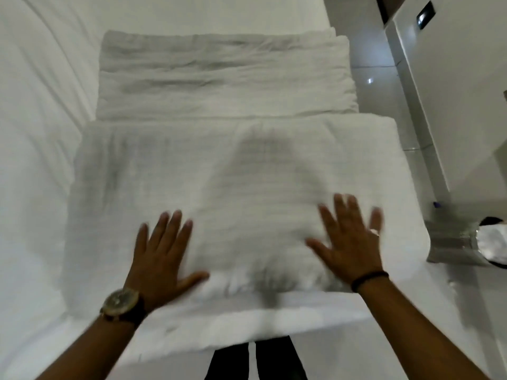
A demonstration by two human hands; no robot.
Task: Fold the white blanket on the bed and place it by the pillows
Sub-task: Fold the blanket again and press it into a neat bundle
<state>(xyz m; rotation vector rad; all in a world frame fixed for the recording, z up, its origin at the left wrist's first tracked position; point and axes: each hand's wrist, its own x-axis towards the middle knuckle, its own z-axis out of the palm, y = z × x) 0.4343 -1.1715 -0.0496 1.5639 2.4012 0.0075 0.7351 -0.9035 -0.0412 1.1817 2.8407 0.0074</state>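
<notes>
Both of my hands lie flat on the white blanket (233,193), fingers spread, neither grip closed on anything. My left hand (162,256), with a watch (122,304) on its wrist, presses the near left part of the top layer; my right hand (349,242), with a dark band (369,279) on its wrist, presses the near right part, blurred. Nearest of all, my dark trousers (258,360) show below the bed (33,160) edge. The blanket sits folded into a thick rectangle at the near end of the bed, its near edge just past my wrists. Just beyond its far edge, touching it, lies a second folded stack of white cloth (225,78); I cannot tell whether that is pillows or bedding. To the right, off the bed, a crumpled silvery object (463,239) sits near the blanket's corner. Farther right stands a white cabinet (452,91) on the shiny tiled floor (370,64).
</notes>
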